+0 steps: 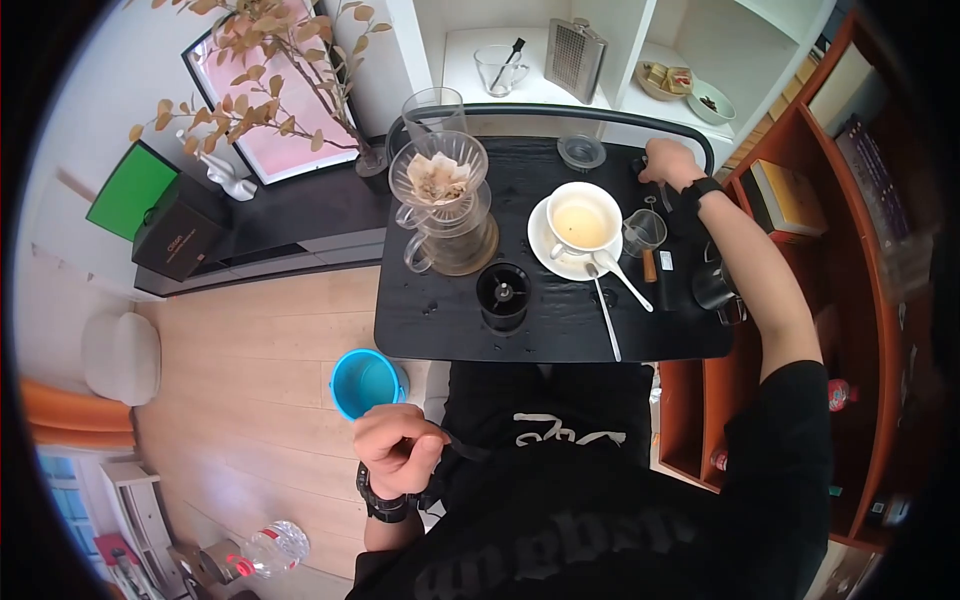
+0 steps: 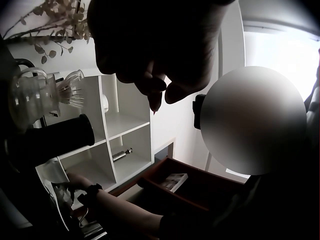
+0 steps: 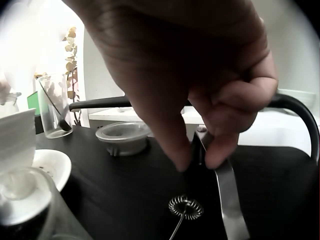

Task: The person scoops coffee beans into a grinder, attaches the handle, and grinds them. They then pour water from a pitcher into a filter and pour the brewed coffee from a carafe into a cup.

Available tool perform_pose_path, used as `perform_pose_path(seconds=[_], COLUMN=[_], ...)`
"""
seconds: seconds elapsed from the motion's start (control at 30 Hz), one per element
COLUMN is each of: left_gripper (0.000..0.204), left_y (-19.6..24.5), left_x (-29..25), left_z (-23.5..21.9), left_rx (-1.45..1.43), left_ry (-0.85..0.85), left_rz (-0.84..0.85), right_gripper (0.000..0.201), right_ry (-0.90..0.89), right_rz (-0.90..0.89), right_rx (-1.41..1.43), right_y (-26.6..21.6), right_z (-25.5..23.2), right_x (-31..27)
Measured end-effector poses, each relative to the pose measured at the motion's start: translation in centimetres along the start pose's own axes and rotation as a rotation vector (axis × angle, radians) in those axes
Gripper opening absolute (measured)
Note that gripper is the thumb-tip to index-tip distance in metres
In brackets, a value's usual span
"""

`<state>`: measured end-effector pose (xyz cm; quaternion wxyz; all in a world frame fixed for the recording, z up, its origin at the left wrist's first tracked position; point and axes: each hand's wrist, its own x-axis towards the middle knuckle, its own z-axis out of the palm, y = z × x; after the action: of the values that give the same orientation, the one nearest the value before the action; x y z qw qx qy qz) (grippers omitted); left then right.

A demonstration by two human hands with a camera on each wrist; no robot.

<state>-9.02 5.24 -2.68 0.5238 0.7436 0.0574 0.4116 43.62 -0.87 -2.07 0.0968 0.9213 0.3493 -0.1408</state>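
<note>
At the table's far right corner, my right hand (image 1: 672,163) pinches a narrow metal utensil (image 3: 227,192) between thumb and fingertips. It is a flat, shiny strip with a small rivet near its top, and its upper end is partly hidden by the fingers. A whisk with a coiled wire head (image 3: 185,207) lies just below that hand. My left hand (image 1: 398,450) is held in front of my body with fingers curled, near a blue bucket. From its fingertips sticks out a thin dark strip (image 1: 466,449). In the left wrist view that hand (image 2: 155,45) is mostly in shadow.
On the black table (image 1: 430,325) stand a glass dripper (image 1: 438,170) with a paper filter, a black grinder cup (image 1: 503,298), a white cup (image 1: 583,218) on a saucer, spoons, a small glass pitcher (image 1: 645,232) and a metal jug (image 1: 713,288). A blue bucket (image 1: 367,385) sits on the floor.
</note>
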Motion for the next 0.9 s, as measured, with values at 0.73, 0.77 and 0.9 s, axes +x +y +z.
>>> perform_pose_path(seconds=[0.73,0.77,0.9], left_gripper=[0.057,0.063,0.059], left_y=[-7.3,-7.5,-8.8], left_x=[8.3,8.5,8.9], left_z=[6.0,6.3,6.6], left_rx=[-0.259,-0.301,-0.317], left_ry=[-0.007,-0.036,-0.152], left_rz=[-0.148,-0.172,-0.324], right_gripper=[0.018,0.018,0.018], right_ry=[0.281,0.284,0.343], right_rz=[-0.503,-0.482,-0.421], right_rx=[1.837,1.818,1.786], right_y=[-10.4,-10.9,-11.8], right_z=[7.6,8.0,9.2], right_x=[-25.5,-25.6,-25.9])
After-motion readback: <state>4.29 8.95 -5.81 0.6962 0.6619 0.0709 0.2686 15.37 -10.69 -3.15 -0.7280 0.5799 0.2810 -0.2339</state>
